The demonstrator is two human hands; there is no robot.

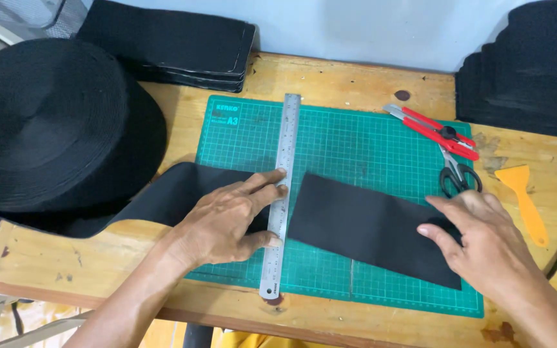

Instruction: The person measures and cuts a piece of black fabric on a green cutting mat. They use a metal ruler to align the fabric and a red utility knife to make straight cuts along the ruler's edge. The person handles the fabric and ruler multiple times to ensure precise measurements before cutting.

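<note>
1. A wooden table fills the frame.
2. A big roll of black webbing sits at upper left.
3. A green cutting mat lies at centre.
4. A black strip crosses the mat.
5. The left hand, fingers spread flat, presses a steel ruler across the strip.
6. The right hand, open and flat, holds down the strip's right end.
7. Scissors lie at upper right.
</note>
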